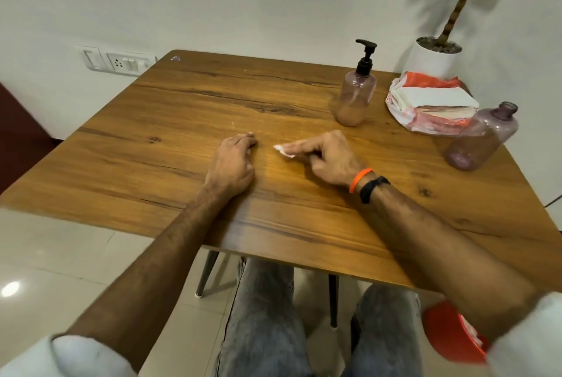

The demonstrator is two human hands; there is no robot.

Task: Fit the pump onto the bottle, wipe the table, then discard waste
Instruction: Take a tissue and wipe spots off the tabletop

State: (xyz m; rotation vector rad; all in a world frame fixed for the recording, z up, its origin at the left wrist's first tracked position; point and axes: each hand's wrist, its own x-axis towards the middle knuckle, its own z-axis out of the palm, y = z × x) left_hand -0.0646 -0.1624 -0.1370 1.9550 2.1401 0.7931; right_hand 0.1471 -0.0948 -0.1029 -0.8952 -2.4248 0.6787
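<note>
I see my left hand (235,162) lying empty, fingers loosely curled, on the table (182,121) | right hand (330,157) grip pinched on a white tissue (282,151) | pump bottle (356,96) upright behind

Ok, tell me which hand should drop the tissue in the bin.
Right. The right hand already pinches the tissue in its fingers, and the red bin sits on the floor on that same side. The left hand rests empty on the table.
</note>
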